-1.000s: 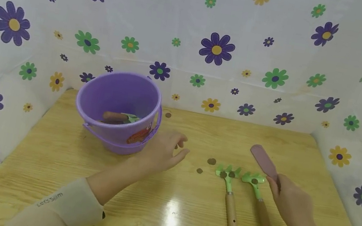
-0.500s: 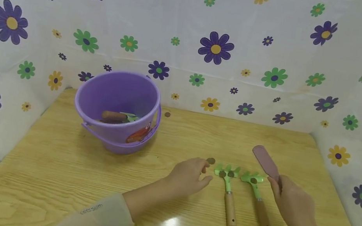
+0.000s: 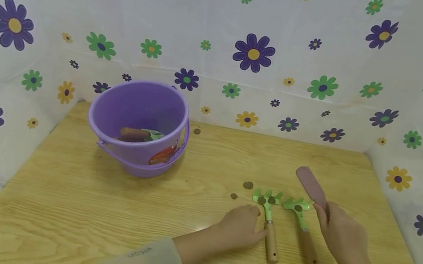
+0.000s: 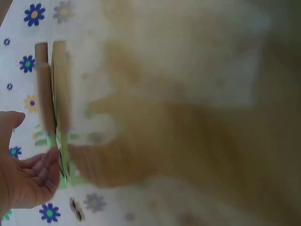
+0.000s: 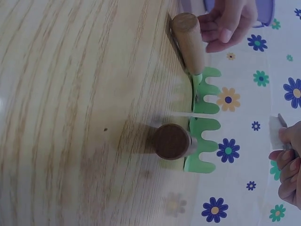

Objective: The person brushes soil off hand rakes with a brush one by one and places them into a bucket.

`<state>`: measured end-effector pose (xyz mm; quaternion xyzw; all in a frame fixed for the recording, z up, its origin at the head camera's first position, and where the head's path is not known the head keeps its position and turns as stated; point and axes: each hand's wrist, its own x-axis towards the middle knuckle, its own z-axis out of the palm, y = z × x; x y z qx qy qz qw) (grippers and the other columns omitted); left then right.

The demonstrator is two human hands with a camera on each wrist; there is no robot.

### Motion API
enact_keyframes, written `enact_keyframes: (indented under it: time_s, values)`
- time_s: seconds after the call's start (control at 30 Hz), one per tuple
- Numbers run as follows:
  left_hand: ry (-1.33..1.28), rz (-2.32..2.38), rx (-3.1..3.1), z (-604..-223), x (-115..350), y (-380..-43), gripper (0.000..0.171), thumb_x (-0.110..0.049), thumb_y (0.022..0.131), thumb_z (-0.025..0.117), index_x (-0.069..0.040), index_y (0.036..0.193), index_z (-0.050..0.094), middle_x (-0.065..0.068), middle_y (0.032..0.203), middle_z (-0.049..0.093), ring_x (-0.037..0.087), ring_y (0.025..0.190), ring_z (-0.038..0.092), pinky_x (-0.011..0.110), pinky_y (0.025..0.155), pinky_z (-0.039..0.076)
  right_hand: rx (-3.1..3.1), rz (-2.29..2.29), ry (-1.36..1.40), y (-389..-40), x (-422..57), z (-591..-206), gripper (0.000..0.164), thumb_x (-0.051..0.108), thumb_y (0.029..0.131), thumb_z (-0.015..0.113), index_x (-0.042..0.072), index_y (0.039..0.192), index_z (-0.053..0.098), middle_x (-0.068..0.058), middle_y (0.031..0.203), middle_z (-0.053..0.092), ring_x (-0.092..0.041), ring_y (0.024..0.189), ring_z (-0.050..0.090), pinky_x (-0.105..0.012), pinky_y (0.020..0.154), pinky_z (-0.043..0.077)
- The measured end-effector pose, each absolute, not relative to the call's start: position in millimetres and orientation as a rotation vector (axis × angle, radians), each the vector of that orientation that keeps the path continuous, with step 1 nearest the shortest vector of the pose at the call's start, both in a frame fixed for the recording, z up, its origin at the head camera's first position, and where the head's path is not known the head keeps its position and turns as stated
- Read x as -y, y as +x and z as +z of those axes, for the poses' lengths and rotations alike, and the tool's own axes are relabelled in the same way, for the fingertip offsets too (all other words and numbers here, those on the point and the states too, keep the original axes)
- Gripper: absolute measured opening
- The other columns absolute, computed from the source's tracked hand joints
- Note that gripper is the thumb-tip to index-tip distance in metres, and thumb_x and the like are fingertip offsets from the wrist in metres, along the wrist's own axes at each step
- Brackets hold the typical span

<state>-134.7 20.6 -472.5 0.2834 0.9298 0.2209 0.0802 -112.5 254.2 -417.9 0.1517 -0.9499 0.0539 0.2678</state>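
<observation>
My left hand [image 3: 243, 228] is just left of a small green hand rake [image 3: 271, 243], its thumb right at the wooden handle and its fingers loosely bent. The left wrist view shows those fingers [image 4: 44, 174] near the green heads, nothing gripped. A second green rake [image 3: 308, 251] with a darker handle lies to the right. My right hand [image 3: 345, 231] grips a tool with a flat, rounded mauve blade [image 3: 311, 185], raised over the table; its handle is hidden in the fist. Small brown discs lie on both rake heads, and more discs [image 3: 248, 185] lie beside them.
A purple bucket [image 3: 149, 159] stands at the back left, with a wooden-handled green tool [image 3: 136, 134] inside. Another brown disc [image 3: 196, 131] lies near the back edge. A flower-printed white cloth [image 3: 283, 19] walls in the wooden table [image 3: 100, 206] on three sides.
My left hand has moved from beside the bucket rightward and nearer, to the left rake's handle. My right hand stays in place with the mauve-bladed tool.
</observation>
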Motion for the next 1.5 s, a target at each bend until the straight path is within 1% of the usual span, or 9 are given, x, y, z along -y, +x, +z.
enact_keyframes:
  time_s: [0.13,0.27,0.4,0.47,0.6,0.77,0.97,1.3,1.5]
  values:
    - [0.788,0.567,-2.789,-479,-37,-134,0.06,-0.057,0.09,0.048,0.0,0.101,0.062,0.006,0.086,0.061,0.015,0.073,0.059,0.022,0.058,0.049,2.604,0.163,0.391,-112,-253,-417,0.045,0.033,0.099,0.048,-0.005,0.077,0.058,-0.009,0.052,0.054,-0.011,0.038,0.039,-0.02,0.032,0.026]
    - [0.735,0.419,-2.816,-475,-51,-137,0.058,-0.063,0.09,0.046,-0.011,0.08,0.069,0.001,0.085,0.063,0.015,0.078,0.061,0.029,0.066,0.053,2.647,0.179,0.377,-112,-252,-416,0.037,0.027,0.096,0.055,-0.006,0.08,0.06,-0.01,0.054,0.057,-0.011,0.038,0.042,-0.02,0.032,0.03]
    - [0.658,0.213,-2.782,-468,-63,-136,0.056,-0.063,0.091,0.041,-0.02,0.074,0.073,-0.002,0.089,0.067,0.014,0.083,0.063,0.034,0.076,0.054,2.624,0.174,0.394,-112,-251,-417,0.044,0.032,0.099,0.05,-0.007,0.079,0.06,-0.01,0.053,0.057,-0.01,0.037,0.04,-0.019,0.031,0.028]
    - [0.612,0.136,-2.755,-466,-68,-135,0.058,-0.064,0.091,0.04,-0.018,0.077,0.073,-0.002,0.084,0.066,0.013,0.075,0.063,0.033,0.072,0.054,2.611,0.169,0.392,-111,-252,-418,0.049,0.035,0.1,0.045,-0.005,0.077,0.059,-0.008,0.051,0.054,-0.009,0.036,0.037,-0.019,0.031,0.026]
    - [0.55,0.023,-2.742,-464,-73,-132,0.064,-0.066,0.09,0.038,-0.017,0.061,0.064,-0.004,0.062,0.056,0.009,0.052,0.05,0.026,0.05,0.048,2.596,0.165,0.386,-111,-252,-419,0.052,0.039,0.101,0.042,-0.003,0.075,0.058,-0.005,0.048,0.05,-0.008,0.036,0.034,-0.019,0.031,0.025]
    - [0.547,0.027,-2.753,-462,-71,-131,0.062,-0.058,0.093,0.039,-0.017,0.047,0.042,-0.005,0.048,0.039,0.007,0.04,0.031,0.021,0.036,0.032,2.641,0.185,0.371,-109,-252,-420,0.041,0.031,0.099,0.05,-0.001,0.073,0.056,-0.001,0.047,0.047,-0.007,0.037,0.033,-0.017,0.032,0.024]
    - [0.526,0.121,-2.737,-457,-67,-132,0.049,-0.039,0.092,0.05,-0.016,0.049,0.04,-0.005,0.046,0.036,0.006,0.036,0.026,0.018,0.033,0.026,2.721,0.235,0.296,-107,-252,-420,0.029,0.022,0.094,0.059,0.001,0.074,0.055,-0.001,0.049,0.047,-0.009,0.039,0.035,-0.02,0.033,0.025]
    - [0.504,0.171,-2.705,-453,-60,-137,0.041,-0.038,0.091,0.052,-0.015,0.057,0.054,-0.003,0.057,0.051,0.008,0.046,0.044,0.021,0.041,0.041,2.693,0.234,0.316,-109,-254,-423,0.029,0.021,0.093,0.061,0.0,0.074,0.056,0.0,0.048,0.047,-0.008,0.038,0.034,-0.018,0.033,0.024]
    - [0.694,-0.044,-2.726,-455,-52,-138,0.031,-0.032,0.097,0.052,-0.009,0.083,0.067,0.0,0.07,0.055,0.008,0.051,0.047,0.018,0.041,0.044,2.677,0.219,0.343,-108,-255,-423,0.032,0.023,0.094,0.059,0.0,0.073,0.055,-0.002,0.048,0.047,-0.008,0.038,0.035,-0.018,0.032,0.025]
